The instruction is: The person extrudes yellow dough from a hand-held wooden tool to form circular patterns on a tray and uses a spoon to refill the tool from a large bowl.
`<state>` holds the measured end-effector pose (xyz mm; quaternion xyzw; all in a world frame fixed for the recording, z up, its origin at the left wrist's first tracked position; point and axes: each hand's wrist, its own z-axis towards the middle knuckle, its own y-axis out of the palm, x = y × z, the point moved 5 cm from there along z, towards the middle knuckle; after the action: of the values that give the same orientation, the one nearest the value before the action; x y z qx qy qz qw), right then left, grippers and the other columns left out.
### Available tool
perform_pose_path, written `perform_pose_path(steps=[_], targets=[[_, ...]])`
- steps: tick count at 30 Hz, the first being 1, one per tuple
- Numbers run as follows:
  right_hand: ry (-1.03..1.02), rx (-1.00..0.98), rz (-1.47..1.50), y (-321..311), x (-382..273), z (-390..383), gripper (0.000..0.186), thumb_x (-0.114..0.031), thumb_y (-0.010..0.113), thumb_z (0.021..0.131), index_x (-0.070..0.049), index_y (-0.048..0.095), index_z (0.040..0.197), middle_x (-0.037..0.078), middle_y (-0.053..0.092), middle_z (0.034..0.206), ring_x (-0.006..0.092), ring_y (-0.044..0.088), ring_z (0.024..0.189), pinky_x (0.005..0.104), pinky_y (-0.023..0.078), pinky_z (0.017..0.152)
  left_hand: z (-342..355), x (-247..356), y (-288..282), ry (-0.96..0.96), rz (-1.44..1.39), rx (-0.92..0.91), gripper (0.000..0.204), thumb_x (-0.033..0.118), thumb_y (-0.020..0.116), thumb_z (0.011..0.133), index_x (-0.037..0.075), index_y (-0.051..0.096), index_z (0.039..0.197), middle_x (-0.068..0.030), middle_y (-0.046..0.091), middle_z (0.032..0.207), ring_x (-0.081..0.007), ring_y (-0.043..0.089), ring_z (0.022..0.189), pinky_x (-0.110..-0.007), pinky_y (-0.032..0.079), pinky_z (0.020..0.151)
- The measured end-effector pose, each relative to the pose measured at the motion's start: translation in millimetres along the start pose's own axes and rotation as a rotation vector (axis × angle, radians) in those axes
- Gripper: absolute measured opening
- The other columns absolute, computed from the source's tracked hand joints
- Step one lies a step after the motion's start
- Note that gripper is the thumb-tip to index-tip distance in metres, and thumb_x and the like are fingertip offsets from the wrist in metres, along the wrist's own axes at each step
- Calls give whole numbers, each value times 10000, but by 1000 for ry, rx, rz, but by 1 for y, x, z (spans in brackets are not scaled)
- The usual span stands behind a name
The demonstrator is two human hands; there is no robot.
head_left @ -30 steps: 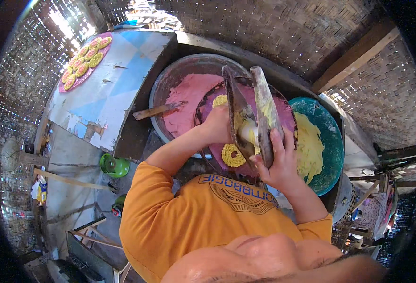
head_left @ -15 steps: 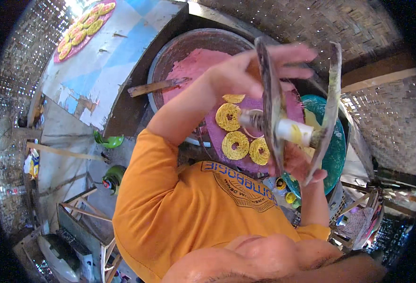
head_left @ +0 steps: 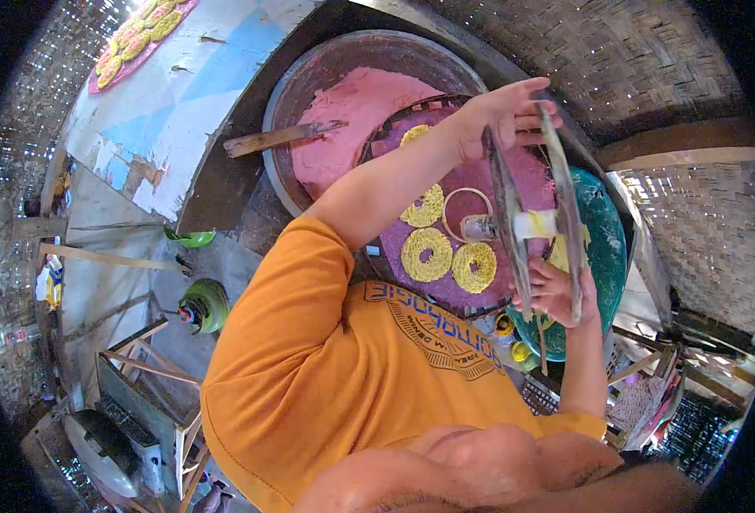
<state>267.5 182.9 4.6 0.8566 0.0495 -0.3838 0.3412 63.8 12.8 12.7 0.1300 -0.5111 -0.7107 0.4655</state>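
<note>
Between my hands is a two-handled press, its worn wooden bars (head_left: 507,214) flanking a white cylinder (head_left: 535,224). A clear-looking tube (head_left: 478,227) juts from its left side, over a pale ring mould (head_left: 468,193). My left hand (head_left: 507,121) grips the bars' far ends, index finger stretched out. My right hand (head_left: 555,289) holds the near ends, its fingers partly behind the wood. Below lies a round purple sheet (head_left: 480,301) bearing several yellow rings of thin strands, one ring (head_left: 426,255) close to my shirt.
A large basin (head_left: 285,103) of pink dough-like mass, with a wooden paddle (head_left: 275,139) across its rim, stands at far left. A teal basin (head_left: 610,256) is at right. Finished-looking rings (head_left: 142,38) lie on a blue-white table (head_left: 223,77). A green gas cylinder (head_left: 210,306) stands on the floor.
The press's handles have come closer together, and both hands with them. My left hand has steadied on the far ends. The tube now hangs by the ring mould, and the view has shifted slightly.
</note>
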Motion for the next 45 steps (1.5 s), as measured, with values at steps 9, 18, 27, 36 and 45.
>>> perform_pose_path(steps=[9,18,27,36,45], targets=[[69,130,-109,-24,0,-1,766,-579,477,775,-11,375,1279,205,521,1146,326,571,948,421,468,782,-26,-13,-49,82,-149,238,553,544,477,807,128,480,1171,-77,619,908,-292,590,927,-435,492,773],[-4,331,-216,-10,-10,31,627,-465,598,750,-14,467,1167,130,598,992,201,611,813,324,518,659,-32,33,-55,111,-62,221,470,544,475,807,130,559,1013,-43,614,834,-270,607,841,-449,508,711],[-67,529,-384,-15,-33,22,610,-352,641,721,-26,438,1195,71,603,797,128,576,568,238,483,479,-11,11,-67,129,-197,174,344,509,508,811,168,537,842,-45,598,757,-281,598,807,-438,498,685],[-46,444,-335,-1,-16,13,597,-363,663,675,-17,463,1119,96,588,718,135,527,455,237,425,386,-42,-3,-55,84,-196,303,320,491,492,833,173,505,803,-36,587,725,-263,611,762,-391,507,618],[-185,518,-333,25,-14,43,588,-339,671,698,-22,449,1141,63,570,736,131,520,490,249,417,412,-43,45,-34,50,-172,62,637,634,381,801,117,469,1162,-66,605,829,-281,592,851,-490,483,729]])
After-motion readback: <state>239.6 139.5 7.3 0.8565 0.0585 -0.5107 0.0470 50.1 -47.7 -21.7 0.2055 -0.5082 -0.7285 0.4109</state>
